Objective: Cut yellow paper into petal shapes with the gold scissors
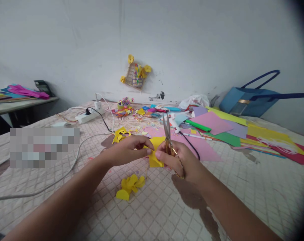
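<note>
A piece of yellow paper [155,162] is held up between both hands above the quilted cover. My left hand [129,149] pinches its left side, the fingers curled over and the thumb below. Scissors [167,134] with gold handles sit in my right hand [183,159], blades pointing up and slightly parted; that thumb and fingertips also touch the paper's right edge. Cut yellow paper pieces [131,182], rounded like petals, lie in a small heap nearer to me. Beyond my left hand is a yellow offcut [121,134] with holes cut in it.
A white glue gun [174,123] with a black cord lies behind the scissors. Coloured sheets [212,122] spread at right, near a blue bag [249,98]. A power strip [90,115] and white cable [77,154] are at left. Paper scraps litter the back; a decorated frame [129,76] hangs on the wall.
</note>
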Available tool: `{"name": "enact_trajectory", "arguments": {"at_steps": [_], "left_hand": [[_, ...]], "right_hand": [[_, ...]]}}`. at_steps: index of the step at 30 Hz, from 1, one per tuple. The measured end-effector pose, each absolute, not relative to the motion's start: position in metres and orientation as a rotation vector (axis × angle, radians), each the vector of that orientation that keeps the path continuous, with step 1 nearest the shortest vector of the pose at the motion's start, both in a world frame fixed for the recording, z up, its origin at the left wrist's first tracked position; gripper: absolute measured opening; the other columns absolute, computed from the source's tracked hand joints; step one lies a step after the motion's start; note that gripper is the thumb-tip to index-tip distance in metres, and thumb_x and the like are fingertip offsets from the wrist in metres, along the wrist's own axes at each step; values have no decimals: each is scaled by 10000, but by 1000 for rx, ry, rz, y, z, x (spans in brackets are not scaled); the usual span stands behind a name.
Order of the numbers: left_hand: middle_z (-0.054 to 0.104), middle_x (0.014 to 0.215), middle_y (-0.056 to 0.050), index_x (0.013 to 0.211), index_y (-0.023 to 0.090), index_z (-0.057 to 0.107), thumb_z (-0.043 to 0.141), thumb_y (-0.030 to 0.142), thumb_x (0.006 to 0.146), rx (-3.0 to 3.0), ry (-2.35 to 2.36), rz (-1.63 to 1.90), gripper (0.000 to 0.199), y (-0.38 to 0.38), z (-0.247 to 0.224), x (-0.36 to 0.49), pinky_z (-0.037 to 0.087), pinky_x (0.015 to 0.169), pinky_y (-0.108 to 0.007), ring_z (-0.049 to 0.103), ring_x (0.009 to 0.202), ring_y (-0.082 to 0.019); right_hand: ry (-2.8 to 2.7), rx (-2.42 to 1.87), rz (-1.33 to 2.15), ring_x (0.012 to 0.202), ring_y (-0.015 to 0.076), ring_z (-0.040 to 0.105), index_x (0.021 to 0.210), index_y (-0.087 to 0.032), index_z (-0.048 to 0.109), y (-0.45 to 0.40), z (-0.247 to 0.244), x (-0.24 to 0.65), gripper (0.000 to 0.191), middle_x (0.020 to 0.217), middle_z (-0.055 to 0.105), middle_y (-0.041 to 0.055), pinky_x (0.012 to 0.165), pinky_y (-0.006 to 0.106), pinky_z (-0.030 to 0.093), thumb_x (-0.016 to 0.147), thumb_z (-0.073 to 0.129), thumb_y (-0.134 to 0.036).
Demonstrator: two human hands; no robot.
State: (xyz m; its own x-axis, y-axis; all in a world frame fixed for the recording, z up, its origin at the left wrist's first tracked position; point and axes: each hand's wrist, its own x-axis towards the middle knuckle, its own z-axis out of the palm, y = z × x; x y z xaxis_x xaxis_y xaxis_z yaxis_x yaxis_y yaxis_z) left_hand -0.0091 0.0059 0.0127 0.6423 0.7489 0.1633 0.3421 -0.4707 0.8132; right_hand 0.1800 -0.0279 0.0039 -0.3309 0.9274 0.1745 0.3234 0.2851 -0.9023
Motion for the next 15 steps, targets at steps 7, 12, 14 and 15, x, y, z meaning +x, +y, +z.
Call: {"name": "enact_trajectory", "arguments": {"at_steps": [7,12,14,15], "left_hand": [[559,769,-4,974,168,492,564,223,783,1769,592,846,211,2,10,-4,423,609,-237,536,690,-108],[559,753,-11,919,156,470,599,271,758,1711,638,894,236,-1,7,2,415,580,-257,546,656,-120],[566,765,-28,856,148,471,606,289,753,1725,646,876,220,-2,6,4,417,601,-274,556,689,-136],[566,769,-31,836,147,474,608,290,751,1734,637,871,214,-2,6,5,418,615,-280,557,709,-142]], "right_hand": [[-1836,-1030,1139,526,97,476,658,-161,537,-27,-7,172,129,585,527,-22,496,215,368,768,543,-228],[-1571,-987,1225,474,95,499,641,-169,504,-24,-10,164,195,563,571,-11,458,215,375,731,598,-315],[-1404,-954,1242,444,89,491,638,-178,492,-22,-11,163,212,525,555,-28,421,203,349,709,614,-336],[-1345,-944,1244,429,85,483,635,-181,491,-22,-11,163,211,509,545,-37,404,198,333,705,613,-338]]}}
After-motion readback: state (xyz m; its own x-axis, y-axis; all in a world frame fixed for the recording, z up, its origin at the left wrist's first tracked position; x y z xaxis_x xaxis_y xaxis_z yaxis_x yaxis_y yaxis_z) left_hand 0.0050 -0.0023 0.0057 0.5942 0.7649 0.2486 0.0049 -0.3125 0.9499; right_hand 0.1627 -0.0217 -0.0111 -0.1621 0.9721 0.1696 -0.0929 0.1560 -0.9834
